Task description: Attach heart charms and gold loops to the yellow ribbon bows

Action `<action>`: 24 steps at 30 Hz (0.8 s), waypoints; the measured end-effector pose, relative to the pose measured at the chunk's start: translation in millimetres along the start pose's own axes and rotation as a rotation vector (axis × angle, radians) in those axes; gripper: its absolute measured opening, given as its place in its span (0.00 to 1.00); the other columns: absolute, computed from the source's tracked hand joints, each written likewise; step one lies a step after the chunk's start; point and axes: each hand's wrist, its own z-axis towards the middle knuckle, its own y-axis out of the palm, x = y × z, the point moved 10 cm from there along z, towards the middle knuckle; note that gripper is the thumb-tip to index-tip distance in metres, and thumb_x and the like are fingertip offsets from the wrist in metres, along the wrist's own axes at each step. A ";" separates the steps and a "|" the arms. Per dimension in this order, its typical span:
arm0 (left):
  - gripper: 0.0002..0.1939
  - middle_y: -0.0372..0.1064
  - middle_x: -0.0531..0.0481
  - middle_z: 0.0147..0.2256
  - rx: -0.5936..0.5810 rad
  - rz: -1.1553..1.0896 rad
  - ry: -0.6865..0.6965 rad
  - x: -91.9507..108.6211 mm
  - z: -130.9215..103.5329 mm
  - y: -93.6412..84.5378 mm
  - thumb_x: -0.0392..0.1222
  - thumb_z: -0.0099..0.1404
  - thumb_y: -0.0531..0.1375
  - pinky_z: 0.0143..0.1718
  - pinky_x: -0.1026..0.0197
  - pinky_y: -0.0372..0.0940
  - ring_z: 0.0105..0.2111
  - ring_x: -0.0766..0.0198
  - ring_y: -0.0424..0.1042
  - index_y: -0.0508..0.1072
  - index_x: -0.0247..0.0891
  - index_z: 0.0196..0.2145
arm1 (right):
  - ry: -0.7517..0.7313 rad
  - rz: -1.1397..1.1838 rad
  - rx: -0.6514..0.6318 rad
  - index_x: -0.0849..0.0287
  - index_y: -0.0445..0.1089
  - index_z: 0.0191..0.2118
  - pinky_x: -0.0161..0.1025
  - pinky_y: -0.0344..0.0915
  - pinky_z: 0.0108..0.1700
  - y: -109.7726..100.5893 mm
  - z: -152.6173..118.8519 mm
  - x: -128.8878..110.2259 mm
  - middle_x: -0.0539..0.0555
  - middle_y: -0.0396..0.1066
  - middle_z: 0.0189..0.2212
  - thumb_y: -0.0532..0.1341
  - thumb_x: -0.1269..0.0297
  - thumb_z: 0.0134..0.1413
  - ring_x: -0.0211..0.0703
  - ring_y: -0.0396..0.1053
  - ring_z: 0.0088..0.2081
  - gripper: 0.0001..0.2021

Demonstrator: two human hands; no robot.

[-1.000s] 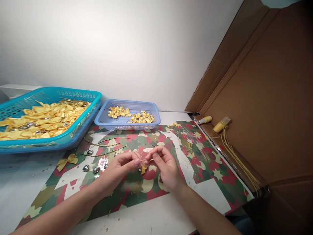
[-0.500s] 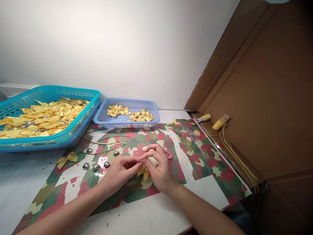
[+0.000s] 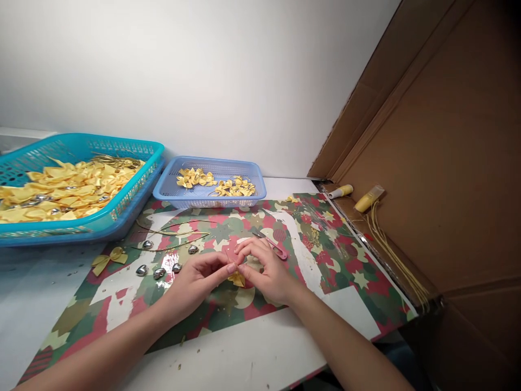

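Observation:
My left hand (image 3: 200, 277) and my right hand (image 3: 266, 271) meet over the patterned sheet, fingertips pinched close together. A fine strand shows between them, and a yellow ribbon bow (image 3: 237, 279) is just below the fingertips, partly covered by my right hand. How the strand joins the bow is hidden. Pink-handled snips (image 3: 279, 251) lie beyond my right hand. Several silver heart charms (image 3: 159, 273) are scattered left of my left hand. Another yellow bow (image 3: 109, 260) rests farther left. Loose gold cords (image 3: 175, 233) lie behind the charms.
A turquoise basket (image 3: 157, 155) heaped with yellow bows stands at left. Beside it, a blue basket (image 3: 159, 191) holds two clusters of bows. The patterned sheet (image 3: 285, 296) covers the table. On the right, a cardboard wall (image 3: 427, 163) rises near yellow tubes (image 3: 368, 199) and gold cords (image 3: 396, 260).
My fingertips have parted slightly, and a fine strand now shows between them. The bow below shows less. More of the pink snips is visible, and the view has shifted slightly.

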 end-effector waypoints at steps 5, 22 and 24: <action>0.17 0.71 0.50 0.26 -0.056 0.045 -0.021 -4.2 1.2 1.3 0.53 0.63 0.60 0.30 0.64 0.62 0.28 0.62 0.66 0.75 0.39 0.24 | 0.023 -0.022 -0.015 0.53 0.65 0.32 0.45 0.59 0.51 -1.7 1.5 4.5 0.50 0.69 0.39 0.59 0.66 0.62 0.44 0.63 0.46 0.06; 0.15 0.67 0.52 0.22 0.043 -0.100 -0.185 -19.6 3.5 -7.9 0.56 0.53 0.68 0.20 0.67 0.51 0.21 0.67 0.57 0.80 0.40 0.26 | -0.048 -0.140 0.279 0.54 0.62 0.32 0.43 0.60 0.42 -11.8 -7.1 -1.5 0.52 0.67 0.33 0.55 0.68 0.63 0.45 0.64 0.38 0.06; 0.15 0.68 0.52 0.22 0.061 -0.099 -0.176 -19.2 3.3 -9.2 0.55 0.53 0.69 0.20 0.66 0.52 0.21 0.67 0.57 0.81 0.40 0.27 | -0.031 -0.127 0.304 0.54 0.62 0.32 0.42 0.60 0.42 -14.3 -7.4 1.0 0.52 0.67 0.33 0.55 0.68 0.63 0.44 0.65 0.39 0.06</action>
